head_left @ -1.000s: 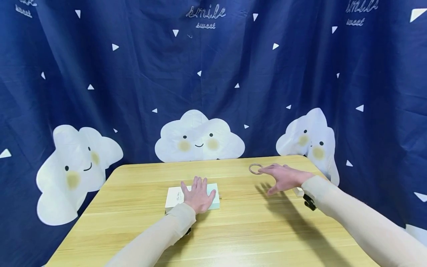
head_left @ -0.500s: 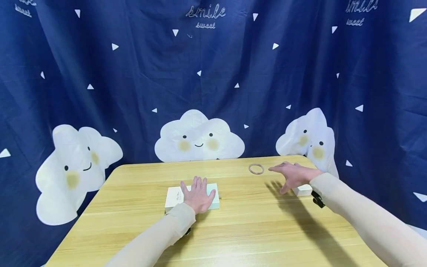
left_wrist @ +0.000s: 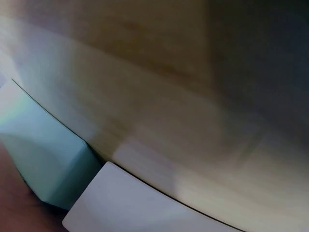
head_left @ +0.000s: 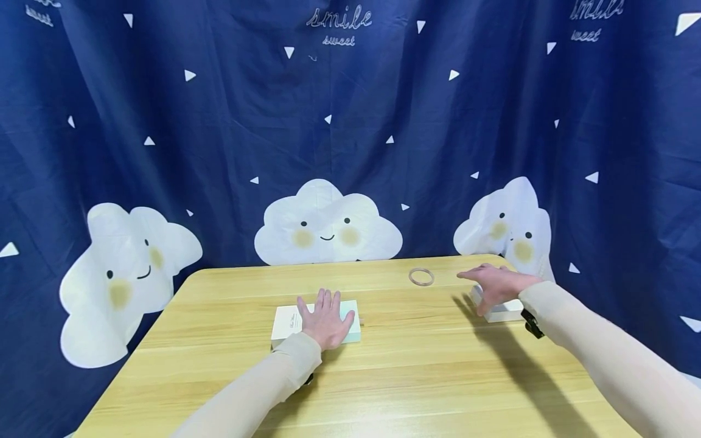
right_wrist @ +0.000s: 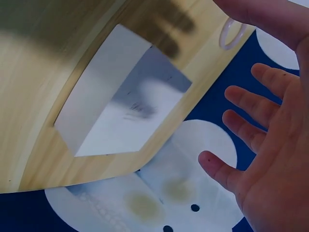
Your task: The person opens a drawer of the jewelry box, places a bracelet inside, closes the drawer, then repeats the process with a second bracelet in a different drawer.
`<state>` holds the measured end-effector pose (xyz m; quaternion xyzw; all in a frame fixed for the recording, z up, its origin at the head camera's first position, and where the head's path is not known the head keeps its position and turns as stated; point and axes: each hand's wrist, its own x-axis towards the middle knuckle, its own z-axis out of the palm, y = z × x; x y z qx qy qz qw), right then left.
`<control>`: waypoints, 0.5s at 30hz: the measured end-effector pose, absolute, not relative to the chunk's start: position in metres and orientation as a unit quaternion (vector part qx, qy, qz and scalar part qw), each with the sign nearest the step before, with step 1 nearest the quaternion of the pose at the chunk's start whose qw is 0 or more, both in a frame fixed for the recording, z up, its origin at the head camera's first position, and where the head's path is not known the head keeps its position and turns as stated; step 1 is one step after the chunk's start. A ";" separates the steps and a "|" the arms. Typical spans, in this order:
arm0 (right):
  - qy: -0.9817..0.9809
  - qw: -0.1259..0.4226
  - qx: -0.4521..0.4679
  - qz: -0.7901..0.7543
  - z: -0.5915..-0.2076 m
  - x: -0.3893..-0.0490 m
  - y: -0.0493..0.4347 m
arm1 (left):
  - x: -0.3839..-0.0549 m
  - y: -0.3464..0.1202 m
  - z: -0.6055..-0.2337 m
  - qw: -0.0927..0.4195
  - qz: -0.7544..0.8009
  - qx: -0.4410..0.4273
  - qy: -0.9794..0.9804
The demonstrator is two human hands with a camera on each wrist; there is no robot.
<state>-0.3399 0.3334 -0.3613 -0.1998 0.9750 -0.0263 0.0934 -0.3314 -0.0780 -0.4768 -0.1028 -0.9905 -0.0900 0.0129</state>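
My left hand (head_left: 324, 322) lies with spread, straight fingers over a box in the middle of the table. The box has a white part with dark lettering (head_left: 286, 322) and a mint-green part (head_left: 350, 321); the hand hides its middle. In the left wrist view the mint part (left_wrist: 50, 140) stands beside the white part (left_wrist: 145, 200). My right hand (head_left: 495, 285), fingers relaxed, hovers at a white box (head_left: 506, 311) on the right, overlapping it in the head view. The right wrist view shows this white box (right_wrist: 123, 99) apart from my fingers, with faint print on its lid.
A pinkish bangle (head_left: 421, 285) lies near the back of the wooden table (head_left: 383, 377), left of my right hand. Behind the table's far edge hangs a dark blue curtain (head_left: 350, 146) printed with smiling clouds. A small tab (head_left: 361, 322) sticks out from the mint part's right side.
My right hand has moved right, from overlapping the bangle to the white box, uncovering the bangle and more of the box. My left hand stays where it was.
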 end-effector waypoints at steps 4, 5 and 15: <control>0.975 0.096 -0.197 -0.020 -0.365 -0.343 0.341 | -0.330 -0.078 -0.474 0.012 -0.095 -0.103 -0.990; 0.975 0.097 -0.197 -0.020 -0.366 -0.344 0.343 | -0.328 -0.078 -0.473 0.009 -0.095 -0.103 -0.990; 0.978 0.110 -0.178 -0.011 -0.374 -0.345 0.359 | -0.323 -0.077 -0.467 0.021 -0.110 -0.109 -0.988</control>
